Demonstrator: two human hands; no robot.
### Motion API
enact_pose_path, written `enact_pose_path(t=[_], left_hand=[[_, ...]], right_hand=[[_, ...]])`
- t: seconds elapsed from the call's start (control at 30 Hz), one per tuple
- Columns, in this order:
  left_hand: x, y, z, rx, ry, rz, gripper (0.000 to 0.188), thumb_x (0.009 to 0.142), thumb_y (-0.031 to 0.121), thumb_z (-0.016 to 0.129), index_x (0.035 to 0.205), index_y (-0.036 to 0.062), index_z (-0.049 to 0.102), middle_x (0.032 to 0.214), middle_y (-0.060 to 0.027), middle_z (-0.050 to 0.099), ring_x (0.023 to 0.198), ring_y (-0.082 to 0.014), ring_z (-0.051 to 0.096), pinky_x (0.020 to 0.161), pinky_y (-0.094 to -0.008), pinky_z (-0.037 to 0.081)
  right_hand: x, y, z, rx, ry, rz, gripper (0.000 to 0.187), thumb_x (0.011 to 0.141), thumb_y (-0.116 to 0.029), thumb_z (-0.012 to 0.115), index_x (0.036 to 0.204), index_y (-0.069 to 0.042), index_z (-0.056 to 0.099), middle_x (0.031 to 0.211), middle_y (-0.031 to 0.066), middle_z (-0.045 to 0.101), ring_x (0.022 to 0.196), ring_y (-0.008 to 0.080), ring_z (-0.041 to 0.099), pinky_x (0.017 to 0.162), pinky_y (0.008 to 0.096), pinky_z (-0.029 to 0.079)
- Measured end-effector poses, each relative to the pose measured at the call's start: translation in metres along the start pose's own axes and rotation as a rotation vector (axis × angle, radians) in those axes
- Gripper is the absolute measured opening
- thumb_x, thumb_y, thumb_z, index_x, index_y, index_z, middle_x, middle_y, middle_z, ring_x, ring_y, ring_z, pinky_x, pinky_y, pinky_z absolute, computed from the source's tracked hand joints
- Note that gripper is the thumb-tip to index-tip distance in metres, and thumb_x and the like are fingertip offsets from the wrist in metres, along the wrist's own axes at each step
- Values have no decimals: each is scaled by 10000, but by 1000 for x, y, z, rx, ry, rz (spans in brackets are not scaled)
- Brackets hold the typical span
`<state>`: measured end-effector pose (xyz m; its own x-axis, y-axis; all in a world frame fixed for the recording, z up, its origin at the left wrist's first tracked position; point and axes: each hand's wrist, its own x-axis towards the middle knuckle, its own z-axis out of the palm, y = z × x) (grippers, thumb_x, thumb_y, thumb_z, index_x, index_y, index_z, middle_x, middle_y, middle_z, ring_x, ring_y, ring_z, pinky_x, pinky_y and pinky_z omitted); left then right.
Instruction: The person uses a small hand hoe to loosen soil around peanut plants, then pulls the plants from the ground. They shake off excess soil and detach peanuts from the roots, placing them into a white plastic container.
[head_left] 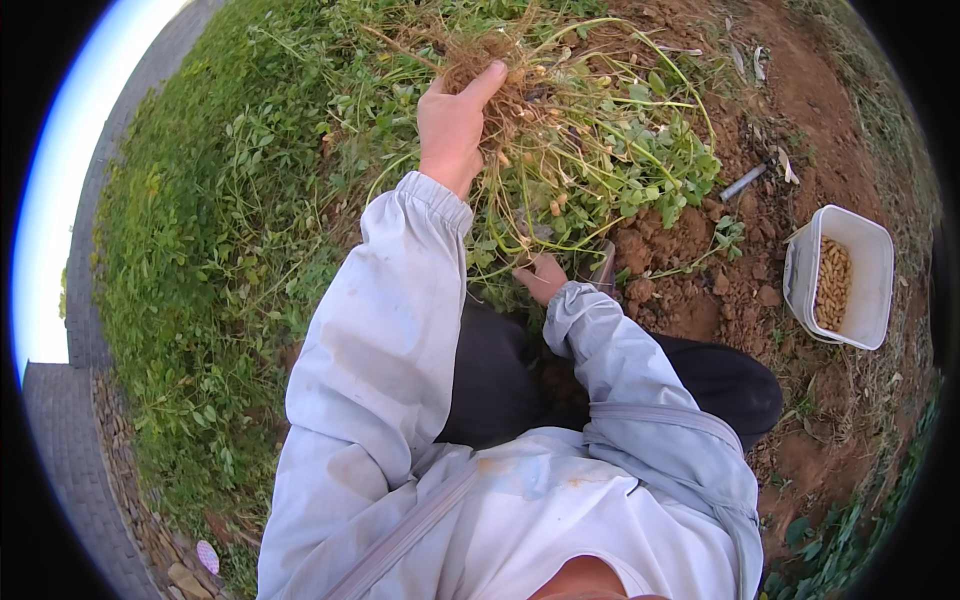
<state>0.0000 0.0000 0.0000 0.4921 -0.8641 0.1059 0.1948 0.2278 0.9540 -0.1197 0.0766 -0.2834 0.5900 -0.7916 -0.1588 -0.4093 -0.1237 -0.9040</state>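
"So, what is the left hand (455, 125) doing up there?"

"It's closed on the root clump (480, 62) of a peanut plant, thumb across the near side. The fingers behind the roots don't show."

"And the right hand (543, 278)?"

"Lower down, close to the knees, among the trailing stems. Its fingers are partly hidden, so I can't tell whether it grips a stem or only touches one."

"Where are the pods (556, 207)?"

"Some hang among the roots and stems, just below and to the right of the left hand. More peanuts (832, 285) lie in the white tub (870, 265), which stands on the soil to the person's right, well apart from both hands."

"Which step would you call this?"

"My guess is handling one plant by its roots, with pods not yet off it. The leafy tops (680, 160) spread rightward over the reddish soil (690, 310)."

"Then what does the next move call for?"

"I'd say a firm left hold on the roots, while the right hand gets clear of those tangled stems and reaches the pods. Tugging blindly could scatter some among the leaves."
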Motion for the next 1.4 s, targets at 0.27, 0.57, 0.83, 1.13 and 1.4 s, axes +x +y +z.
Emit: enact_pose_path(t=[0.27,0.57,0.83,1.13,1.4], left_hand=[[16,-3,-25,-108,47,-55,306,777,77,704,1026,-32,562,922,-93,637,766,-176,614,674,-312,509],[16,-4,-19,-82,86,-96,294,794,87,690,1039,-18,566,943,-79,635,790,-175,613,688,-309,510],[15,-2,-15,-51,57,-98,287,793,76,689,1037,-20,572,950,-82,637,780,-168,615,687,-309,512],[-2,1,5,7,22,-78,337,770,91,715,1044,-36,565,969,-80,630,817,-164,603,710,-303,500],[11,-7,-11,-3,34,-57,268,804,110,687,1026,-1,585,930,-63,640,769,-153,618,670,-297,510]], right_hand=[[-70,-17,-36,972,3,305,189,866,-170,532,935,3,566,702,40,576,556,85,485,455,222,357],[-117,-31,-70,533,-189,144,252,896,-213,565,1066,-39,628,746,19,604,639,82,518,596,243,440],[-44,-62,-126,25,333,-182,222,854,-181,581,1033,-66,644,901,141,602,862,304,584,752,350,464],[46,-44,-97,-11,278,-44,382,820,-367,613,1012,-37,640,868,185,639,828,338,611,739,378,475],[-50,-22,-110,1023,66,25,182,836,-205,651,878,-29,633,684,7,572,560,76,451,521,217,364]])
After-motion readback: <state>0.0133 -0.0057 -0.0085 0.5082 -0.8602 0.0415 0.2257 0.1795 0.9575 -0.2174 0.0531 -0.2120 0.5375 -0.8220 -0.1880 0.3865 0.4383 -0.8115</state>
